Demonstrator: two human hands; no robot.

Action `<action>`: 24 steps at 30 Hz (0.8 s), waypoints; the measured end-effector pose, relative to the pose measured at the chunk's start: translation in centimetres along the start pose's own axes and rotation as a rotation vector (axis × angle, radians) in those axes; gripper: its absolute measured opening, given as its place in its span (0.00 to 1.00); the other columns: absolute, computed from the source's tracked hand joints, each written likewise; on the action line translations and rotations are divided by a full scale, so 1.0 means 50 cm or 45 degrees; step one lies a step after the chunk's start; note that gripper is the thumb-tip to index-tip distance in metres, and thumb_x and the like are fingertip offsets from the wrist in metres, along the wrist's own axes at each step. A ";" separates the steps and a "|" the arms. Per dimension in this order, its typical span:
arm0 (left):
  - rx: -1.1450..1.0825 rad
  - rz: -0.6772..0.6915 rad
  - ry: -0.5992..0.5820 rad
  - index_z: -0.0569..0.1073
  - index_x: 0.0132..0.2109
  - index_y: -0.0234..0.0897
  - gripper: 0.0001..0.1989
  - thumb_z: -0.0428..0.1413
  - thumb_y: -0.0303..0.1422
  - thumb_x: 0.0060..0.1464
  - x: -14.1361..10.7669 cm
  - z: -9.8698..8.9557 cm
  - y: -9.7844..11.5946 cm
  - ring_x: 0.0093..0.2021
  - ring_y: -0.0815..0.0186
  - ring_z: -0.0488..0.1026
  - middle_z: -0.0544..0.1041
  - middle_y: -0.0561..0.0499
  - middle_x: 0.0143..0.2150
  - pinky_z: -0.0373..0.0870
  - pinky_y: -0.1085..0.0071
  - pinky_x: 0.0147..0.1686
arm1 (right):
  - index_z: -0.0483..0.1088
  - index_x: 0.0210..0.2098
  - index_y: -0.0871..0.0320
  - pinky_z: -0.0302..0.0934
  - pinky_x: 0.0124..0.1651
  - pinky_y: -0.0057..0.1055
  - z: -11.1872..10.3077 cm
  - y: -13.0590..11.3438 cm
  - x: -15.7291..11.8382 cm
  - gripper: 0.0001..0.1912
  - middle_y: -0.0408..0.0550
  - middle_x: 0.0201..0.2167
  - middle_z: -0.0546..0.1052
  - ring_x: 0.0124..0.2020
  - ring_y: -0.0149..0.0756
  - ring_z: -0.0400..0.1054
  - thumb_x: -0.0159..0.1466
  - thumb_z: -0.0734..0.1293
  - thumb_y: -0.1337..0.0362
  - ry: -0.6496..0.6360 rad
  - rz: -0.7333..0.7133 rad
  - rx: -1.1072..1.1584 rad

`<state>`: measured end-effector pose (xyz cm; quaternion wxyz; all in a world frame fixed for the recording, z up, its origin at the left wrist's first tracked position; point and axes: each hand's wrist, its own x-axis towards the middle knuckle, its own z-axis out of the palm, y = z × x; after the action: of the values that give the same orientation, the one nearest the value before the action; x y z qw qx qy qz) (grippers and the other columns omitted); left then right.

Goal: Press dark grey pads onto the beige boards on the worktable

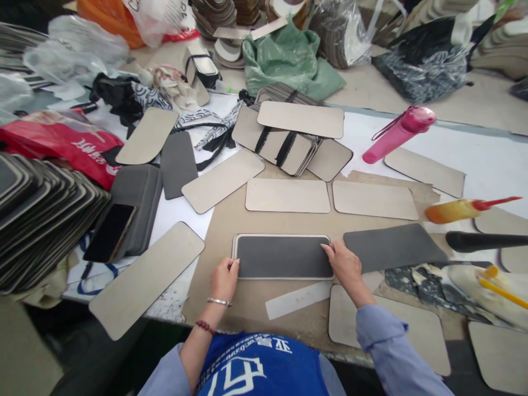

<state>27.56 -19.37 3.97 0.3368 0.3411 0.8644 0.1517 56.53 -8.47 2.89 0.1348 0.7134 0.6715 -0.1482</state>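
The bench (474, 159) is crowded: stacks of cut panels along its left edge, bags and bundles across the far edge, loose grey boards spread over the middle. Near the front edge, on a brown cardboard sheet (231, 220), lies a dark foam pad (282, 256) set on a pale board whose rim shows as a thin border all round. The left hand (224, 278) presses the pad's left end with fingers curled together; the right hand (345, 265) lies flat on its right end, fingers together. Neither is clamped around anything.

Risks, as judged: uneven pressure could slide the pad askew, so the border runs unequal. A glue bottle (464, 209) and smeared rags (right edge of the bench) could foul a sleeve.

The pad looks matt, charcoal, rectangular with rounded corners, flat and unwrinkled.
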 end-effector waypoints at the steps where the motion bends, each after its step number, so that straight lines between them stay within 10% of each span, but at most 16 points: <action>1: 0.005 0.004 0.000 0.67 0.23 0.39 0.13 0.48 0.40 0.49 0.000 -0.001 0.001 0.26 0.63 0.68 0.72 0.51 0.21 0.59 0.70 0.29 | 0.69 0.34 0.55 0.48 0.28 0.28 0.000 -0.001 -0.001 0.18 0.49 0.29 0.75 0.27 0.36 0.67 0.66 0.56 0.50 0.002 0.010 0.001; 24: 0.285 -0.040 -0.056 0.72 0.29 0.38 0.14 0.47 0.41 0.50 0.010 -0.004 0.009 0.33 0.57 0.71 0.75 0.47 0.28 0.61 0.69 0.30 | 0.69 0.35 0.54 0.56 0.34 0.27 0.010 0.003 0.001 0.16 0.47 0.35 0.76 0.36 0.36 0.71 0.64 0.59 0.49 0.024 0.057 0.248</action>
<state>27.39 -18.73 4.09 0.3177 0.3661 0.8737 0.0412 56.69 -8.62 2.41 0.0617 0.7393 0.6390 -0.2032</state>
